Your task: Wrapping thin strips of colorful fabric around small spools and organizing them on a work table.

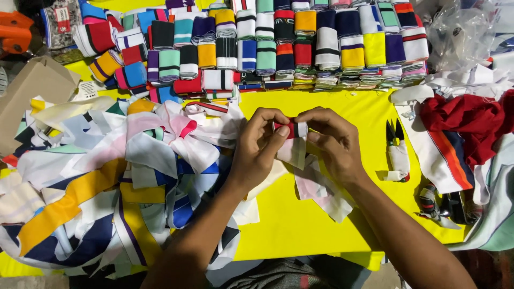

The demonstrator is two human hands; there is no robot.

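My left hand (261,147) and my right hand (333,143) meet over the yellow table (300,219), both pinching one small folded strip of ribbed fabric (292,130), red, black and white. A white tail of it hangs down between my thumbs. More pale fabric pieces (321,190) lie under my right wrist. A big loose heap of striped fabric strips (107,176) lies just left of my left forearm.
Rows of folded striped collar pieces (278,48) fill the back of the table. Small thread snips (395,136) lie right of my right hand. A red garment (471,123) and white cloth lie at right, a clear plastic bag (460,32) behind them, and a cardboard box (32,91) far left.
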